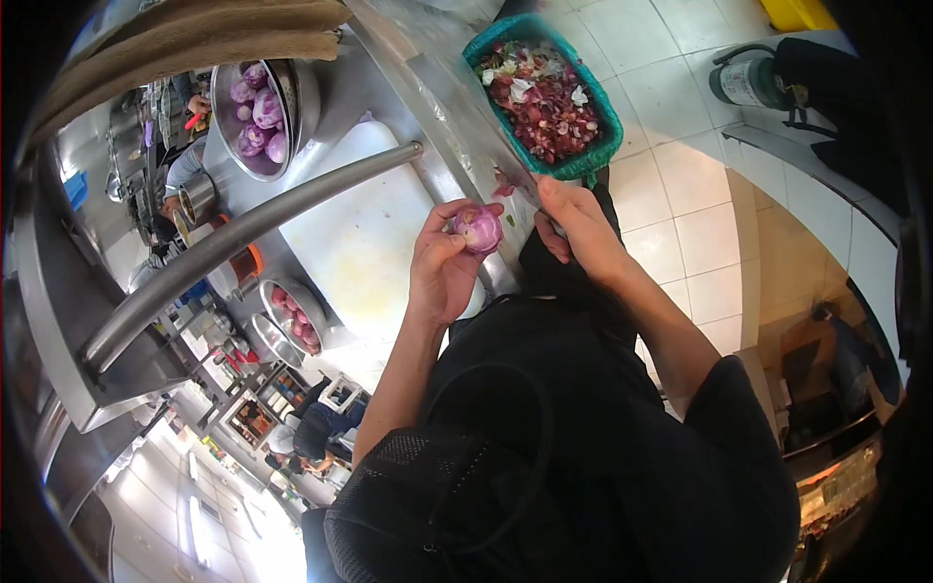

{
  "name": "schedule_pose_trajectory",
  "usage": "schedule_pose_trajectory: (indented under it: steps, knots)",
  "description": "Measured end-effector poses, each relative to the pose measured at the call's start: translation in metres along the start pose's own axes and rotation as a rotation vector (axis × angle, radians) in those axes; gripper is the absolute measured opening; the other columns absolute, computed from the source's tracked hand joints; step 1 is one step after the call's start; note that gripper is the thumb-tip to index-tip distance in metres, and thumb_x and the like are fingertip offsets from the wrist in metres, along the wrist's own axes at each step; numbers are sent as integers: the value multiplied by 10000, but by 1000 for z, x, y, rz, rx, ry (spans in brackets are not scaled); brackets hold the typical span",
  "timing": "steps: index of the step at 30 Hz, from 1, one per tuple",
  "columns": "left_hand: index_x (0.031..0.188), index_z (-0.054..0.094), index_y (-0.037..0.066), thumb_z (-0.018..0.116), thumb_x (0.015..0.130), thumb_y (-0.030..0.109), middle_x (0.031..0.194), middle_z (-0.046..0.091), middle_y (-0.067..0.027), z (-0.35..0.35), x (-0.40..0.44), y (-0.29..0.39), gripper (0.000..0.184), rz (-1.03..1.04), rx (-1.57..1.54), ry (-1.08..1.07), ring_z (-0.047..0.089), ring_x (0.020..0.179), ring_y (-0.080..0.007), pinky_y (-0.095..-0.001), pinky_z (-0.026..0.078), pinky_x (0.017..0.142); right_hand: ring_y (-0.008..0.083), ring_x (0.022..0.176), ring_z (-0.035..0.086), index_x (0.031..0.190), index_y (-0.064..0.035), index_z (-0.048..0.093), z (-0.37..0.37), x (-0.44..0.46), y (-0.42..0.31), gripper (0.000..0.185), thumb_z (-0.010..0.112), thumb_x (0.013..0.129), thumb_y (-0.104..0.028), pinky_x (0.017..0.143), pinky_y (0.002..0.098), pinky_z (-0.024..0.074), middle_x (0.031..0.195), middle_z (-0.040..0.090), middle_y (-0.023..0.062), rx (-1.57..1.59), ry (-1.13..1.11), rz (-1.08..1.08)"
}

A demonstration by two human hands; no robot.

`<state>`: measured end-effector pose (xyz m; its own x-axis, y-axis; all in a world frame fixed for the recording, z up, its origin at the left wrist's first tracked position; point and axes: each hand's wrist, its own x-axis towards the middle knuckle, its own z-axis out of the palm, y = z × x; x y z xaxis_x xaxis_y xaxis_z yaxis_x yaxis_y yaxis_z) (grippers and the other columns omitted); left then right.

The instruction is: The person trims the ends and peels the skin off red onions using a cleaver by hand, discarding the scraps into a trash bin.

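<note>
My left hand (444,255) grips a peeled red onion (478,229) between thumb and fingers, its pale cut end facing up. Just to the right, my right hand (580,228) is closed around what looks like a knife, whose thin blade (526,175) points up and away; the handle is hidden in my fingers. A scrap of onion skin (503,183) shows near the blade, between the hands. Beyond them stands a bin with a green liner (610,146), heaped with onion peelings (539,107). Left of my hands, a white cutting board (355,233) lies on the steel counter.
A steel bowl (226,146) of peeled red onions (260,115) stands at the upper left. Another bowl (319,303) holds unpeeled onions (294,319). A metal bar (262,228) crosses the view over the board. Other people (316,428) work farther off; a fire extinguisher (748,83) stands at right.
</note>
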<state>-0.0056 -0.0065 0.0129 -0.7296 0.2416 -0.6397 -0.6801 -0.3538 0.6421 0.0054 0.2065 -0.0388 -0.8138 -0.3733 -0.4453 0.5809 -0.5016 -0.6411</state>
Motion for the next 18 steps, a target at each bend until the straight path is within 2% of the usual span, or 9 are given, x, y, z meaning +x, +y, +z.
schedule_pose_trajectory:
  steps: [5, 8, 10, 11, 13, 14, 15, 17, 18]
  knots:
    - [1368, 521, 32, 605, 845, 203, 1267, 619, -197, -10, 0, -1, 556, -33, -67, 25, 640, 1073, -304, -392, 511, 951, 27, 556, 382, 1210, -55, 655, 9, -2, -10, 529, 478, 1055, -529, 488, 223, 270, 673, 419, -80, -14, 91, -55]
    - [1372, 523, 29, 596, 846, 213, 1250, 623, -189, -8, -1, 1, 562, -64, -90, 40, 635, 1039, -309, -391, 506, 931, 46, 687, 468, 1385, -31, 585, 4, 3, -9, 585, 477, 1061, -507, 593, 227, 365, 766, 442, -75, -88, 68, -56]
    - [1370, 527, 29, 595, 848, 214, 1224, 629, -179, -9, -2, 1, 558, -66, -88, 52, 629, 1015, -304, -388, 502, 911, 104, 809, 528, 1475, 1, 483, 2, 8, 4, 660, 491, 1053, -507, 746, 262, 449, 969, 637, 31, -224, 65, -65]
    - [1341, 547, 27, 610, 844, 235, 1185, 634, -161, -13, -5, 1, 543, -63, -114, 54, 620, 1015, -275, -381, 488, 887, 104, 809, 528, 1475, 1, 483, 1, 9, 10, 660, 491, 1053, -507, 746, 262, 449, 969, 637, 31, -230, 55, -70]
    - [1313, 567, 25, 624, 840, 256, 1146, 638, -143, -31, -14, 6, 530, -22, -124, 59, 610, 1015, -246, -375, 474, 862, 168, 901, 578, 1528, 23, 379, 3, 9, 17, 736, 514, 1038, -509, 865, 296, 464, 1345, 618, 186, -430, 122, -75]
    - [1298, 578, 36, 635, 846, 277, 1125, 639, -124, -45, -20, 10, 515, 26, -146, 150, 607, 982, -232, -364, 469, 840, 197, 902, 623, 1558, 34, 299, 3, 6, 12, 811, 530, 1019, -527, 847, 315, 476, 1537, 436, 270, -549, 117, -103]
    - [1283, 590, 48, 645, 852, 298, 1105, 640, -104, -59, -25, 15, 501, 70, -169, 238, 603, 949, -218, -354, 463, 818, 242, 843, 671, 1571, -1, 289, 6, 3, 7, 811, 523, 1011, -539, 778, 351, 496, 1285, 637, 270, -610, 132, -49]
    - [1240, 614, 46, 578, 941, 305, 1072, 630, -66, -84, -30, 40, 397, 282, -116, 363, 580, 926, -208, -355, 467, 837, 284, 694, 653, 1588, -51, 275, 8, 0, -7, 811, 518, 1000, -554, 687, 394, 495, 894, 696, 226, -760, 136, 74]
    - [1224, 620, 39, 583, 948, 282, 1085, 637, -66, -91, -29, 58, 369, 388, -65, 460, 586, 931, -200, -359, 470, 852, 284, 694, 653, 1588, -51, 275, 8, 0, -7, 811, 518, 1000, -554, 687, 394, 495, 894, 696, 226, -760, 139, 62]
